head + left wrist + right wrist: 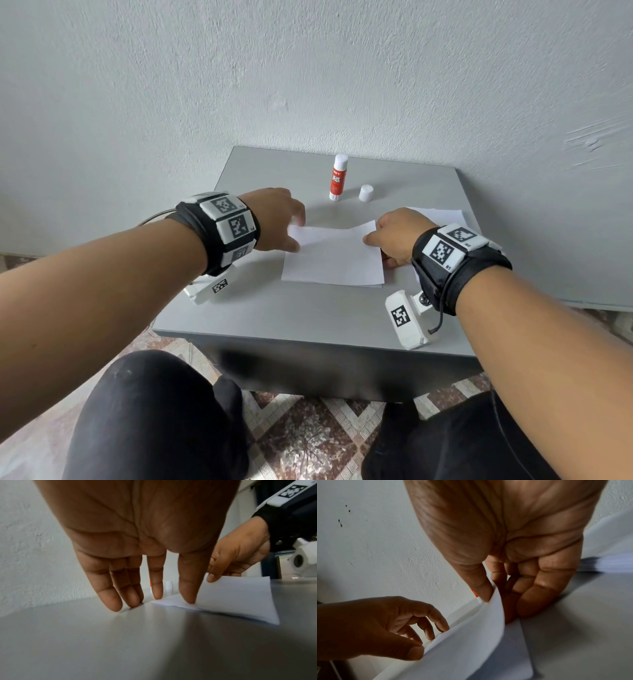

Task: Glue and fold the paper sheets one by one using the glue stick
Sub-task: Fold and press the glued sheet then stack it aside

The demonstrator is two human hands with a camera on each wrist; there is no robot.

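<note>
**Paper sheet half folded between two hands**

A white paper sheet (334, 258) lies in the middle of the grey worktop (274, 315), its far flap lifted and bent toward the person. The right hand (397, 236) pinches the right corner of that raised flap between thumb and forefinger, the other fingers curled beneath; the right wrist view shows the thumb on one face of the flap and the fingers behind it. The left hand (277, 222) is at the sheet's left edge with fingers fairly straight and spread. In the left wrist view its thumb tip touches the paper while the smaller fingertips (115, 605) rest on the worktop just left of the sheet; whether it actually grips the edge cannot be told.

Beyond the sheet, toward the wall (308, 68), the glue stick (338, 178) stands upright with its cap off. The white cap (365, 193) stands just right of the stick. A stack of further sheets (442, 216) lies right of the folded sheet, partly hidden behind the right hand.
</note>
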